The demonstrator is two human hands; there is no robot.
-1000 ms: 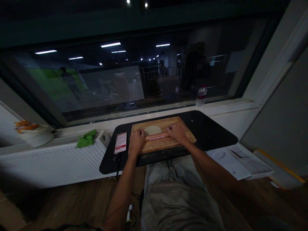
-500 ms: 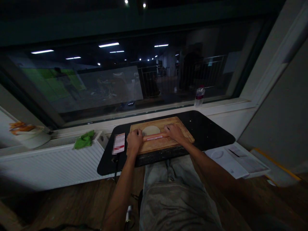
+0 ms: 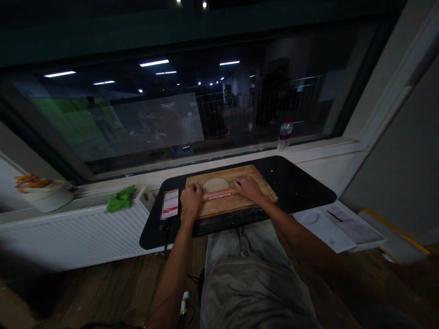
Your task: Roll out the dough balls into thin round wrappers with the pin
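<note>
A wooden rolling pin (image 3: 220, 195) with a red-edged label lies crosswise over the wooden cutting board (image 3: 219, 210). My left hand (image 3: 192, 198) is closed round its left end, and my right hand (image 3: 247, 187) grips the right end. Just behind the pin sits a flat, pale round of dough (image 3: 215, 184); the pin covers or meets its near edge. Both hands rest low over the board, which stands on a small black table (image 3: 298, 192).
A red and white packet (image 3: 170, 203) lies left of the board. Several other things surround the table: a green cloth (image 3: 121, 198) on the radiator (image 3: 99, 242), a white pot (image 3: 48, 195), a plastic bottle (image 3: 285, 136) on the sill, and a white box (image 3: 339, 226) at right.
The rolling pin has turned slightly about its axis, its label showing at a different angle. Both hands keep their grip, almost in the same place. The view has shifted a little.
</note>
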